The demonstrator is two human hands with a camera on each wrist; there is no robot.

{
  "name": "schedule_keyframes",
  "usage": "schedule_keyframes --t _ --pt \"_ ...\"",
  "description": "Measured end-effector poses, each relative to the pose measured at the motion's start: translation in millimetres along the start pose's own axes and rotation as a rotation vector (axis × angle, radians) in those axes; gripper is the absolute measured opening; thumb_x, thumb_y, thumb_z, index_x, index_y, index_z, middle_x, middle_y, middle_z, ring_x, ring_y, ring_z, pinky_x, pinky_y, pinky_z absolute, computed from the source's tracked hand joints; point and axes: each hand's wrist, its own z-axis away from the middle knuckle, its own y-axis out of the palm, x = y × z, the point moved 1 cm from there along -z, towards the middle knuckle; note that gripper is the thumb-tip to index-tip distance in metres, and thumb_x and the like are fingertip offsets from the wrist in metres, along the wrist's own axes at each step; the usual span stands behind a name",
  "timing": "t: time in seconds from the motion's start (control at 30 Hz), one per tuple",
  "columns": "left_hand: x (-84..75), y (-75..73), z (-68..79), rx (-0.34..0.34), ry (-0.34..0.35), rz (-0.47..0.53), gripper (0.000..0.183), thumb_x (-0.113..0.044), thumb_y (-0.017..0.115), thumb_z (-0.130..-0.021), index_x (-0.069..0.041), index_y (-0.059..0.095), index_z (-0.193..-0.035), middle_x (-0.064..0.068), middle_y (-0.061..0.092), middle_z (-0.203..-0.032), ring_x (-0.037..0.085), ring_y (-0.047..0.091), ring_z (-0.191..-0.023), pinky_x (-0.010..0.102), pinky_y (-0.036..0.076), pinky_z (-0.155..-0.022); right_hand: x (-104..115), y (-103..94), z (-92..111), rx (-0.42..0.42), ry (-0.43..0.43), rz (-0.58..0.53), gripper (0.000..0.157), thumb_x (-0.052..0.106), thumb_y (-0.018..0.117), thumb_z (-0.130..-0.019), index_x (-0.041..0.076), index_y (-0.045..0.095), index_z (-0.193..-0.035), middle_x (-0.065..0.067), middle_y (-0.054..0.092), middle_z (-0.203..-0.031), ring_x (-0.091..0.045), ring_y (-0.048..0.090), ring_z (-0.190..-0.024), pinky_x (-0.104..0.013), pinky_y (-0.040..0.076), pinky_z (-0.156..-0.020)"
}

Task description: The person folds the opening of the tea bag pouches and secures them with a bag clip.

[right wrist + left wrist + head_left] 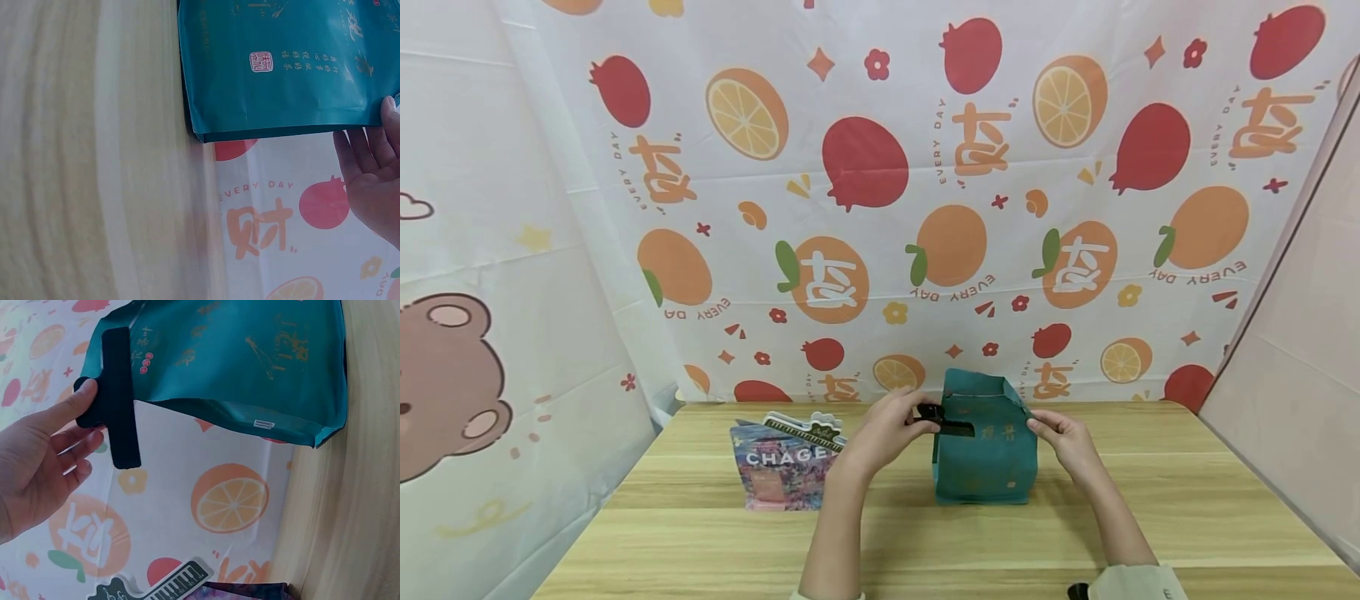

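Upright on the wooden table stands a teal bag [985,471] with gold print, its top folded at an angle. My left hand [887,427] pinches a black bag clip [958,427] by its handle, thumb on one side and fingers on the other. In the left wrist view, the clip's long bar [123,403] overlaps the bag's upper side edge; whether it bites on the bag I cannot tell. At the opposite upper edge, my right hand [1066,442] pinches the bag between thumb and fingers, also visible in the right wrist view [375,181].
Left of the bag, a colorful pouch [775,479] lettered "CHAGE" stands on the table [700,550], with a piano-keyboard clip [805,430] across its top. A fruit-print cloth [865,158] hangs behind. Part of a black object [1078,591] shows beside the right sleeve.
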Motion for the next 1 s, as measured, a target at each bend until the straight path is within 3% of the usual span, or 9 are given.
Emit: schedule_keyframes --t 0.17,0.37,0.53,0.73,0.83,1.0 --pt "-6.8 0.6 -0.8 -0.073 0.0 -0.02 0.031 -0.025 0.064 -0.086 -0.01 0.063 -0.113 -0.002 0.055 -0.09 0.013 0.045 -0.079 0.029 0.042 -0.07 -0.2 0.6 0.0 0.0 -0.006 0.002 0.034 0.018 0.059 -0.091 -0.009 0.06 -0.112 -0.013 0.064 -0.104 -0.012 0.055 -0.096 -0.047 0.037 -0.093" --pt "-14.7 2.2 -4.6 -0.142 -0.005 -0.012 0.03 -0.026 0.066 -0.084 -0.009 0.064 -0.108 -0.002 0.059 -0.091 0.014 0.045 -0.079 0.029 0.041 -0.071 -0.6 0.7 -0.1 0.005 -0.002 0.0 0.035 0.018 0.059 -0.091 -0.009 0.06 -0.113 -0.014 0.064 -0.104 -0.011 0.055 -0.096 -0.047 0.036 -0.093" --pt "-22.7 3.8 -7.7 -0.178 -0.016 -0.021 0.032 -0.03 0.065 -0.083 -0.009 0.064 -0.107 -0.002 0.06 -0.092 0.013 0.044 -0.077 0.027 0.041 -0.067 -0.6 -0.4 0.1 0.005 0.004 0.008 0.036 0.019 0.059 -0.091 -0.009 0.059 -0.114 -0.015 0.063 -0.107 -0.014 0.054 -0.099 -0.046 0.036 -0.093" --pt "-35.2 4.0 -10.4 -0.209 0.013 -0.031 0.032 -0.033 0.064 -0.084 -0.01 0.063 -0.107 0.0 0.061 -0.098 0.013 0.045 -0.08 0.029 0.041 -0.073 -1.2 -0.8 0.7 0.007 0.014 0.009 0.038 0.021 0.059 -0.091 -0.008 0.059 -0.115 -0.015 0.062 -0.109 -0.02 0.052 -0.104 -0.047 0.035 -0.094" --pt "-41.2 2.7 -12.0 -0.218 0.027 -0.031 0.032 -0.034 0.063 -0.085 -0.011 0.063 -0.107 0.0 0.06 -0.1 0.014 0.044 -0.081 0.028 0.04 -0.069 -0.8 -0.6 0.6 0.009 0.015 0.009 0.038 0.021 0.059 -0.091 -0.009 0.059 -0.115 -0.016 0.062 -0.109 -0.021 0.052 -0.104 -0.047 0.035 -0.094" --pt "-49.0 -1.4 -16.9 -0.225 0.038 -0.003 0.031 -0.032 0.064 -0.085 -0.011 0.064 -0.108 0.001 0.06 -0.104 0.015 0.049 -0.092 0.03 0.043 -0.078 0.3 -0.5 -0.4 0.01 0.011 0.01 0.037 0.02 0.058 -0.091 -0.009 0.058 -0.114 -0.016 0.062 -0.109 -0.021 0.052 -0.105 -0.047 0.036 -0.094"
